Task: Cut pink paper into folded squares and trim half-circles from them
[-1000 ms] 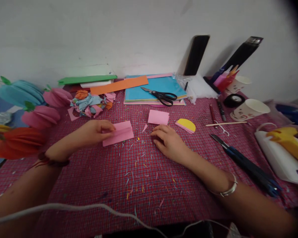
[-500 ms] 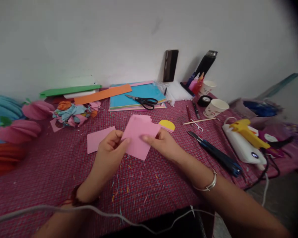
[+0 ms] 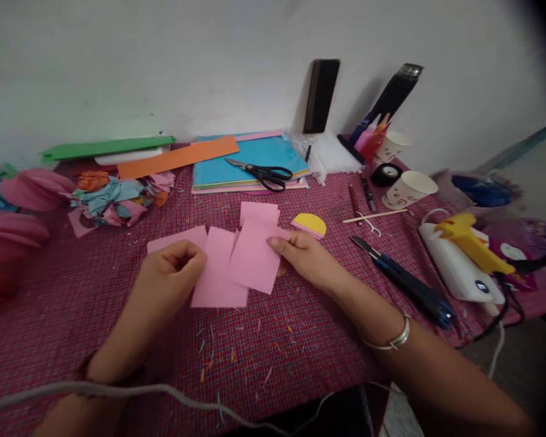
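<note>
My right hand [image 3: 307,260] pinches the right edge of a pink paper piece [image 3: 257,255], thumb on top. My left hand [image 3: 170,276] has its thumb and forefinger closed at the left edge of a second pink paper piece [image 3: 221,273], which lies partly under the first. Behind my left hand rests another pink piece [image 3: 182,237], partly covered. More pink paper [image 3: 258,212] shows just beyond the held pieces. A yellow half-round piece [image 3: 310,223] with a pink edge lies beyond my right hand.
Black scissors [image 3: 266,174] rest on blue sheets [image 3: 259,155]. Crumpled paper scraps [image 3: 113,197] and pink paper pumpkins [image 3: 36,189] are at left. At right lie a utility knife [image 3: 404,282], a yellow glue gun [image 3: 475,240] on a white power bank [image 3: 459,267], and paper cups [image 3: 409,189].
My hands have moved apart, my left hand leftward. The pink pieces, stacked together before, are now spread into separate overlapping rectangles. The view has shifted slightly.
</note>
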Tool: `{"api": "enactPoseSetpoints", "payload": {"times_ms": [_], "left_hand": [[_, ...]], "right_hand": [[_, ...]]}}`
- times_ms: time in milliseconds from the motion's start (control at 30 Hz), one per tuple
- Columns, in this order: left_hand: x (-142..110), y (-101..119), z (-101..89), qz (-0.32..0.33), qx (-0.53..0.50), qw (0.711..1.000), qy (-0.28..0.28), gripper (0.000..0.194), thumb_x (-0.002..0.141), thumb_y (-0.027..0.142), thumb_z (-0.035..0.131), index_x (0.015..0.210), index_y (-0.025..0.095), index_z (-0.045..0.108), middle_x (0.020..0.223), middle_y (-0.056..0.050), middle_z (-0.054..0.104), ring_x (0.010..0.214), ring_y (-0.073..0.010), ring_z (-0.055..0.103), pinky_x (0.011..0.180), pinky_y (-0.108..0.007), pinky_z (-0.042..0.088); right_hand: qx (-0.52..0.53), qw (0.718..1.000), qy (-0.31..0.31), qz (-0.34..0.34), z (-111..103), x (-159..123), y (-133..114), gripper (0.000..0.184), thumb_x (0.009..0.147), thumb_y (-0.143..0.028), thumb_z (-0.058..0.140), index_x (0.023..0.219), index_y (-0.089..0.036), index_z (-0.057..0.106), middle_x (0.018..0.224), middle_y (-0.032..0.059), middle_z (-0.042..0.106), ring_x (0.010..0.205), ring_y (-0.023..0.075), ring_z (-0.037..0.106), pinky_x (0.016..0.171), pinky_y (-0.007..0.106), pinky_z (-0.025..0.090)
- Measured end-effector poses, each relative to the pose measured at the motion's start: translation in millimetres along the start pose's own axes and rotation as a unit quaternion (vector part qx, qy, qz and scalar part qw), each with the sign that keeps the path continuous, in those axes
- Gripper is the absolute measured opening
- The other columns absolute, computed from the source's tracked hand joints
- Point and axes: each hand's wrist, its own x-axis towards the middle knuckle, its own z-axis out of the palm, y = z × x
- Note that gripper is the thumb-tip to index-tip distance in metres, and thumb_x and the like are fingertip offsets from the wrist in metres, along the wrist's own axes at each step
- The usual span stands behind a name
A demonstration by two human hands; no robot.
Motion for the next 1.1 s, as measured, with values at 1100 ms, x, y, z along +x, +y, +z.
{"api": "enactPoseSetpoints", "payload": {"times_ms": [1100], "left_hand": [[-15, 2, 43.7, -0.049, -0.355, 0.926, -0.116, 0.029, 0.074, 0.043, 0.07, 0.086, 0.016, 0.063, 0.071, -0.004, 0.067, 0.057, -0.0149, 0.063, 0.054, -0.028, 0.055]], "right_hand": [[-0.111, 0.975, 0.113, -0.157, 24, -8, -6, 0.013, 0.084, -0.031, 0.059, 0.082, -0.019, 0.062, 0.073, -0.0005, 0.061, 0.069, 0.0135, 0.053, 0.064, 0.029, 0.046]]}}
